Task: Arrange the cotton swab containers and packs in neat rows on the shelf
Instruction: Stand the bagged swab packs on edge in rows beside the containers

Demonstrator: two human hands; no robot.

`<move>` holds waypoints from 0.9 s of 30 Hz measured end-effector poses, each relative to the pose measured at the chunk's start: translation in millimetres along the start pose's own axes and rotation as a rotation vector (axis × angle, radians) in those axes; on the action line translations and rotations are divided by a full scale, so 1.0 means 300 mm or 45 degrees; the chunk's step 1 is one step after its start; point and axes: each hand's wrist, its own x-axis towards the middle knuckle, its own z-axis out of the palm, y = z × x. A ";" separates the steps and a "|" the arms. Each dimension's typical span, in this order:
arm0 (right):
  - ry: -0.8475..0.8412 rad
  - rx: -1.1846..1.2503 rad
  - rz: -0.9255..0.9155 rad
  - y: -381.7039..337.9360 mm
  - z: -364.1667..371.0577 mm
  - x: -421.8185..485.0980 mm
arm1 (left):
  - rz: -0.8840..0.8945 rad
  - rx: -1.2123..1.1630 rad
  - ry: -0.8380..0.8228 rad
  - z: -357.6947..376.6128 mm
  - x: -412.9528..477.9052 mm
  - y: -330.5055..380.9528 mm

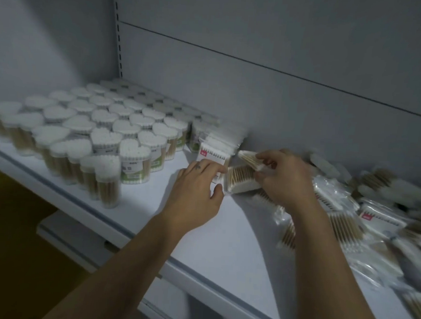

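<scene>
Left hand (198, 185) seems to pinch the flat swab pack (242, 181) between both hands, steadying it; right hand (285, 181) pinches a second pack (247, 157) just above, lining them up.

On the shelf (225, 233), left grip (198, 183) pinches one end of a swab pack (242, 179); right grip (284, 178) holds the other end. Heart-shaped containers (108, 129) stand in rows at left, loose packs (347, 227) heaped at right.
</scene>
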 end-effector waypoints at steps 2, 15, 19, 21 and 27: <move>0.184 0.097 0.002 -0.004 -0.008 -0.003 | -0.005 -0.022 -0.004 0.000 0.002 0.000; 0.443 1.564 0.305 -0.181 0.000 -0.050 | -0.236 -0.710 0.217 -0.056 0.052 0.048; 0.162 1.592 0.228 -0.219 0.038 -0.074 | -0.302 -0.936 0.284 -0.098 0.050 0.024; 0.042 1.481 0.118 -0.221 0.055 -0.081 | -0.318 -0.939 0.340 -0.107 0.036 0.001; 0.018 1.139 -0.105 -0.221 0.051 -0.091 | -0.402 -0.948 0.360 -0.089 -0.041 -0.044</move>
